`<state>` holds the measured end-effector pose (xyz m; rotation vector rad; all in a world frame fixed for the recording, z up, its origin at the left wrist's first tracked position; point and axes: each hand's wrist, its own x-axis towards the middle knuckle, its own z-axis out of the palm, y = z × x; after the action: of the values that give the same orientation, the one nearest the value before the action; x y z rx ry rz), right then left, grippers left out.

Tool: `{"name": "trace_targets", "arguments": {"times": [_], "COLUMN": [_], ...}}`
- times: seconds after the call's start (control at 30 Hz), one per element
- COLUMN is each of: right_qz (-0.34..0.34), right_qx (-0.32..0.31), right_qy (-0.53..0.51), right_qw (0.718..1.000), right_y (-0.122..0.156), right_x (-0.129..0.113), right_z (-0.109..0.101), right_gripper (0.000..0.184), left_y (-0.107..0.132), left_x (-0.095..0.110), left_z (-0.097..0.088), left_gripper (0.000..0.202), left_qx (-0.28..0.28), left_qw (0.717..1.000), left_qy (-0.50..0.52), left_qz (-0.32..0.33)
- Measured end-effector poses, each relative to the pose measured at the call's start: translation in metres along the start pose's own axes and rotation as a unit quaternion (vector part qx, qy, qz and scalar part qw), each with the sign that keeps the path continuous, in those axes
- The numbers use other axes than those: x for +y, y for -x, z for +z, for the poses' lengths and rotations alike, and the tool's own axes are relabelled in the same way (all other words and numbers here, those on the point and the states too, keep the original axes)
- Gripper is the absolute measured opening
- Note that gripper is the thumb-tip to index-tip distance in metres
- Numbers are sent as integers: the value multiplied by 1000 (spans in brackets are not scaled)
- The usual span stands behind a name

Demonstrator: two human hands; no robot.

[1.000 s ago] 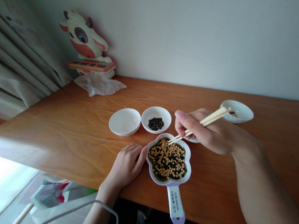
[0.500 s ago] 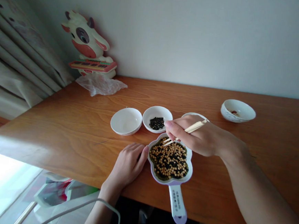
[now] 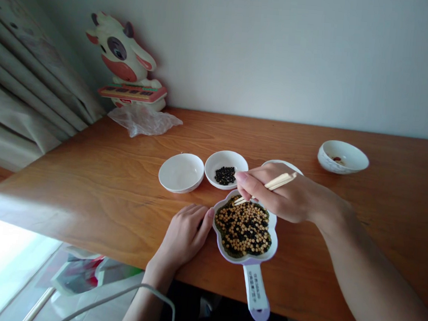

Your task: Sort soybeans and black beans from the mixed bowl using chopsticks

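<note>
Pinched in my right hand (image 3: pixel 271 192) is a pair of wooden chopsticks (image 3: pixel 281 181), their tips close together among the beans at the far edge of a white and lilac long-handled dish (image 3: pixel 274 247). The dish holds a mix of yellow soybeans (image 3: pixel 252 220) and dark beans (image 3: pixel 244 232). Whether a bean is caught between the tips is too small to tell. My left hand (image 3: pixel 188 230) rests on the table with the thumb at the dish's left rim, holding nothing. Just beyond stands a white bowl (image 3: pixel 217 162) with a small pile of black beans (image 3: pixel 225 175).
An empty white bowl (image 3: pixel 181 173) stands left of the black-bean bowl. Another white bowl (image 3: pixel 286 164) is mostly hidden behind my right hand. A patterned bowl (image 3: pixel 342 158) sits at the back right. A cow toy keyboard (image 3: pixel 132 70) and a plastic bag (image 3: pixel 146 122) occupy the back left.
The chopstick tips have drawn closer together and shifted slightly toward the dish's far edge. My left hand stays in place; the whole view has moved a little.
</note>
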<state>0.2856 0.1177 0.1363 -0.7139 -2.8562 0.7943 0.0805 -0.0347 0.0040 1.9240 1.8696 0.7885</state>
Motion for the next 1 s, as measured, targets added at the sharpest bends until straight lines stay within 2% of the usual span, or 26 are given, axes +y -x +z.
{"name": "trace_targets", "arguments": {"times": [0.17,0.73,1.0], "right_qz": [-10,-11,-41], "right_qx": [6,0,35], "right_qy": [-23,14,17], "right_qw": [1000,1000,998], "right_y": [2,0,-3], "right_x": [-1,-4,-4], "right_z": [-1,1,5], "right_gripper": [63,67,66], "left_y": [0,0,0], "left_x": [0,0,0], "left_z": [0,0,0], "left_gripper": [39,38,40], "left_qx": [-2,2,5], "left_qw": [1000,1000,1000], "left_qy": [2,7,3], "left_qz": [0,2,0]}}
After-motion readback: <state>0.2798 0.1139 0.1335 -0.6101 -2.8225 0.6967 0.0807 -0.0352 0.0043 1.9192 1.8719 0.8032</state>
